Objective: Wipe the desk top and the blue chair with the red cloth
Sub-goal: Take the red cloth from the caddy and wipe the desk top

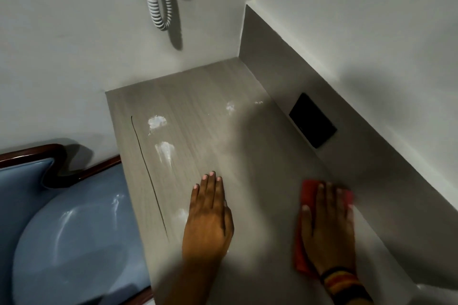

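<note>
The grey wood-grain desk top fills the middle of the head view, with shiny light patches on its far half. My right hand lies flat on the red cloth, pressing it onto the desk near the right back panel. My left hand rests flat on the desk with fingers together and nothing in it. The blue chair, with a dark wooden frame, stands at the lower left against the desk's left edge.
A grey back panel with a black socket plate runs along the desk's right side. A coiled white phone cord hangs on the white wall above the desk. A thin groove runs near the desk's left edge.
</note>
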